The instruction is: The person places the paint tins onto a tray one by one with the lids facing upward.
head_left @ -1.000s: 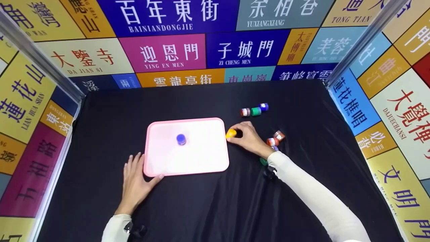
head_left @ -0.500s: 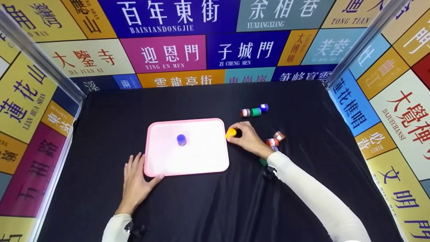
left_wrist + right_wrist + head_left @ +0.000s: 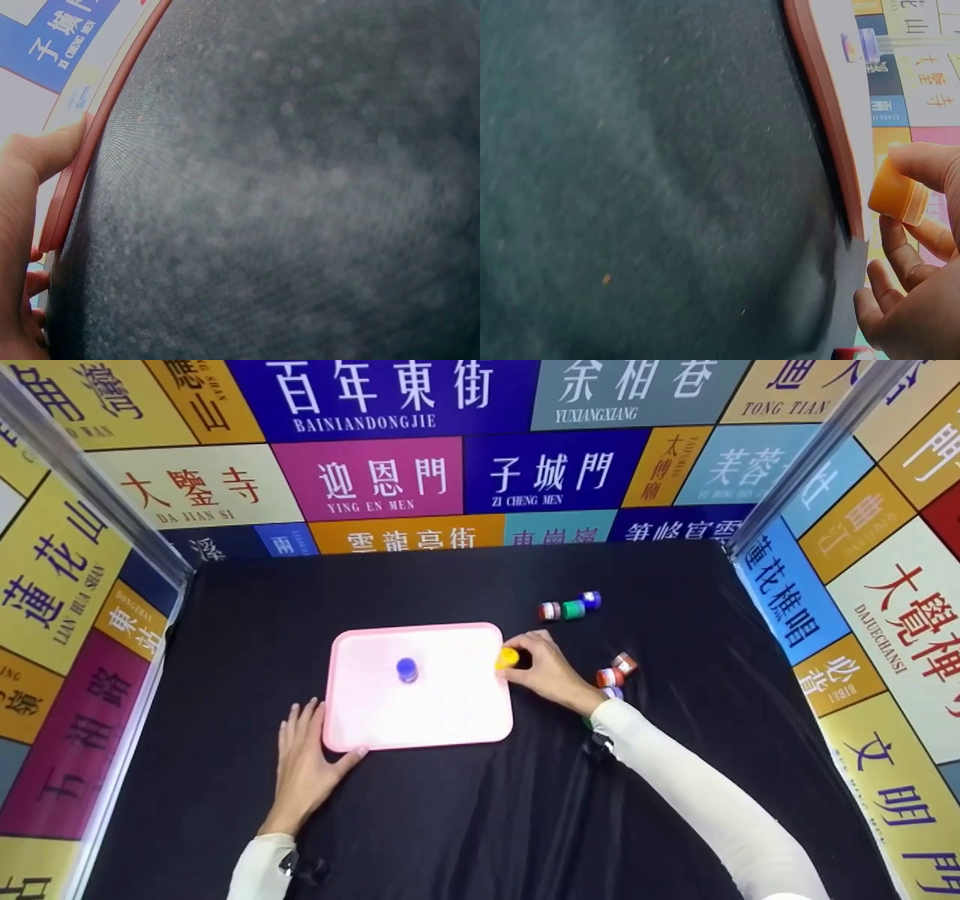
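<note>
A pink-rimmed white tray [image 3: 450,712] lies on the black cloth. On it, left of its middle, stands a small purple-capped jar [image 3: 407,670]. My right hand [image 3: 551,667] pinches a small yellow jar [image 3: 508,657] between thumb and fingers, over the tray's right rim. In the right wrist view the yellow jar [image 3: 894,191] is tilted, its label hidden. My left hand [image 3: 304,757] lies at the tray's near left corner, fingers straight along the left side. Its thumb [image 3: 64,146] touches the rim in the left wrist view.
Beyond the right hand sit a dark red jar [image 3: 549,611], a green jar [image 3: 573,610] and a blue jar [image 3: 591,599]. More jars, among them a red one [image 3: 609,678] and a brown one [image 3: 624,663], lie beside the right forearm, which partly hides some. Printed panels [image 3: 367,476] enclose the cloth.
My right hand has moved slightly left, carrying the yellow jar from just outside the tray to over its right rim. The left hand stays at the tray corner.
</note>
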A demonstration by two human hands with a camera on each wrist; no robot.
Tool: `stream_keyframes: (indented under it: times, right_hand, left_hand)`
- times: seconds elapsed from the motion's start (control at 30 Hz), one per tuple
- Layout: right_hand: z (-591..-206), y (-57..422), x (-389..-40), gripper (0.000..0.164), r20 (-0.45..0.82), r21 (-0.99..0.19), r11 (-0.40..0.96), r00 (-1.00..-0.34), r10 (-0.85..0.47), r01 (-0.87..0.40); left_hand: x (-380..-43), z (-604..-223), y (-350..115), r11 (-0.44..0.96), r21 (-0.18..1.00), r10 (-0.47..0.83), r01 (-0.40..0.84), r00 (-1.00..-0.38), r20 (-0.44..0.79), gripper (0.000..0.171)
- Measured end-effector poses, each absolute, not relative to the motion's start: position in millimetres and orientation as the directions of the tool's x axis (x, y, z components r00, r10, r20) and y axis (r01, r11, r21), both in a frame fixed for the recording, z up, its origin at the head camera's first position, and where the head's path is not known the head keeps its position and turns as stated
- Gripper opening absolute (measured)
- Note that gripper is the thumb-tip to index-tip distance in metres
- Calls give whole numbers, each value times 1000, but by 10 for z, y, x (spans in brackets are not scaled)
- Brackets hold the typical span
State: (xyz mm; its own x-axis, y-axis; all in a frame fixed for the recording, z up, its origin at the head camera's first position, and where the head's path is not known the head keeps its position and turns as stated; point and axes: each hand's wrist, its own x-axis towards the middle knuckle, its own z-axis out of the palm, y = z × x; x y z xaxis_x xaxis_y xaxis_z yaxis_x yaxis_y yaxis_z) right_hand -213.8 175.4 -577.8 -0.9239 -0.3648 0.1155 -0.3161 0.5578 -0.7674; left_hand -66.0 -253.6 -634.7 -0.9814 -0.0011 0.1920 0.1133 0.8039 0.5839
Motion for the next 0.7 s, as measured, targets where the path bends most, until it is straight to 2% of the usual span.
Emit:
stream_keyframes:
  times: [0.7]
  right_hand:
    - [-5867, 1447, -2044, 39, 198, -741, 512, -869, -453, -435]
  left_hand:
    - [-668, -6366, -2534, 801, 585, -6, 126, -976, 217, 110]
